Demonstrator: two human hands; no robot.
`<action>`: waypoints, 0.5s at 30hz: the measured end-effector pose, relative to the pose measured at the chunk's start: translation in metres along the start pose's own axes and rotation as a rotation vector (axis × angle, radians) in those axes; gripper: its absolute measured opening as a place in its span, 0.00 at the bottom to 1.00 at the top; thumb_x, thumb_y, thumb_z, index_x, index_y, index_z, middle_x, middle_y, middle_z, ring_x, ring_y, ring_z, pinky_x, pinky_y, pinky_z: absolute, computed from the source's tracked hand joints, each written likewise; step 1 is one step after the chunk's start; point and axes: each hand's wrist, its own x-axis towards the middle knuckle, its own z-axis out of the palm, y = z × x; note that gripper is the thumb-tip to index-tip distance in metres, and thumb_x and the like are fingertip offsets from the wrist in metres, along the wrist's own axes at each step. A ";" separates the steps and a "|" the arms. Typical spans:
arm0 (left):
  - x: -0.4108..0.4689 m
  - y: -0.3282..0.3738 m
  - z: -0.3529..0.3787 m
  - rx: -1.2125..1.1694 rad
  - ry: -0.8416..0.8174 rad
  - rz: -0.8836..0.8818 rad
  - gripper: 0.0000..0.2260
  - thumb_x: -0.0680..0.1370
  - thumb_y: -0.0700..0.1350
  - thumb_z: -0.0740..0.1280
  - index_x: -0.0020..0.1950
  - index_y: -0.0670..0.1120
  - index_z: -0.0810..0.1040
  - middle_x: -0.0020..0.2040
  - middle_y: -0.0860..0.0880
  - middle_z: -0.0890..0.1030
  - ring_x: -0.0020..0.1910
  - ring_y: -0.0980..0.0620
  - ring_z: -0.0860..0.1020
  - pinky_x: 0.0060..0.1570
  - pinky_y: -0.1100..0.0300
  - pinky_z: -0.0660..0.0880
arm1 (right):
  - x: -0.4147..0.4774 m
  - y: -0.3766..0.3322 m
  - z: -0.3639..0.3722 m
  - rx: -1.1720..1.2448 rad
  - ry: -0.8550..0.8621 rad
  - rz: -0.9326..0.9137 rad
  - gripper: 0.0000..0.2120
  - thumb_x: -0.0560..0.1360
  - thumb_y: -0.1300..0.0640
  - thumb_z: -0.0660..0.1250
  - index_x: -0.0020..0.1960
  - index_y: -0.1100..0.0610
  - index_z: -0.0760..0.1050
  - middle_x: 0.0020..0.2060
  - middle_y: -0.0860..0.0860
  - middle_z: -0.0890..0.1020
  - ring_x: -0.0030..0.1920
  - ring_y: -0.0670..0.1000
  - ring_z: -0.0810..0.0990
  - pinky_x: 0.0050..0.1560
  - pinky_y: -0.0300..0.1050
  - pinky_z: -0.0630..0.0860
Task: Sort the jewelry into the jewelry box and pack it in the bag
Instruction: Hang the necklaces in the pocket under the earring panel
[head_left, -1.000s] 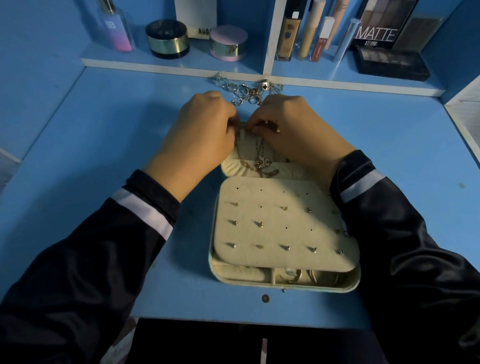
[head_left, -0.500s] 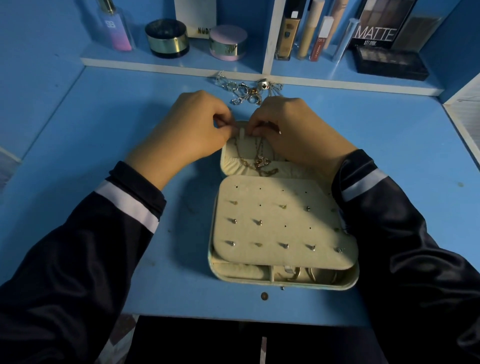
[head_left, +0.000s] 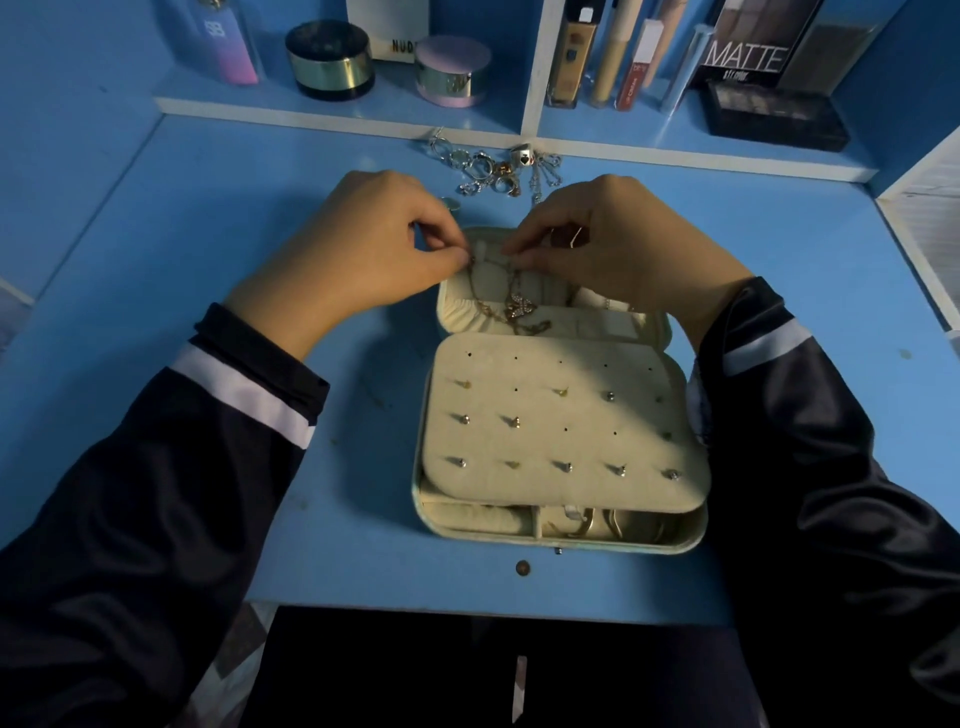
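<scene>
At the far end of the open jewelry box (head_left: 563, 543), both hands meet over the padded lid section. The left hand (head_left: 363, 254) and the right hand (head_left: 623, 249) each have thumb and forefinger pressed together, apparently pinching the thin chain of a gold necklace (head_left: 519, 310). The chain is too fine to follow right up to the fingertips. Its pendant lies on the lid padding, nearer the person than the fingertips. The right wrist hides the right part of that lid section. A cream earring panel (head_left: 561, 415), set with small studs, lies over the box's near half, so only a strip of the compartments below shows at the near edge. What lies in them is hard to make out. Both dark sleeves run out of the picture.

Compared with a second ago, the hands have drawn a little apart, and more of the lid padding shows between them.

The box sits on a blue desk (head_left: 208, 260). Just beyond it lies a loose jewelry pile (head_left: 493, 169) of rings and small silver pieces. Farther back runs a low blue shelf (head_left: 337, 111) with a white edge. It holds a black jar (head_left: 330, 60), a pink jar (head_left: 453, 70), upright makeup tubes (head_left: 613, 52) and a palette box (head_left: 748, 47) lettered MATTE, all cut off by the top edge.
</scene>
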 end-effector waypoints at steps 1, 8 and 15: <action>0.000 0.000 0.001 -0.011 0.004 0.001 0.03 0.74 0.47 0.73 0.45 0.51 0.86 0.36 0.59 0.75 0.34 0.68 0.72 0.35 0.77 0.63 | -0.001 0.000 -0.002 0.009 0.009 0.008 0.06 0.74 0.59 0.72 0.51 0.52 0.84 0.42 0.44 0.82 0.37 0.36 0.76 0.43 0.26 0.71; 0.002 0.000 0.009 -0.024 0.039 -0.001 0.02 0.73 0.46 0.73 0.43 0.49 0.85 0.34 0.59 0.73 0.34 0.72 0.71 0.36 0.78 0.63 | -0.006 -0.002 -0.007 0.097 -0.054 0.054 0.04 0.72 0.59 0.74 0.47 0.52 0.84 0.35 0.39 0.81 0.32 0.34 0.76 0.37 0.25 0.68; 0.000 0.000 0.009 -0.014 0.075 0.083 0.04 0.74 0.46 0.72 0.45 0.48 0.86 0.40 0.52 0.77 0.37 0.57 0.73 0.38 0.76 0.64 | -0.012 -0.006 -0.016 0.240 -0.238 0.087 0.07 0.69 0.55 0.77 0.47 0.53 0.84 0.34 0.40 0.84 0.34 0.36 0.78 0.35 0.24 0.68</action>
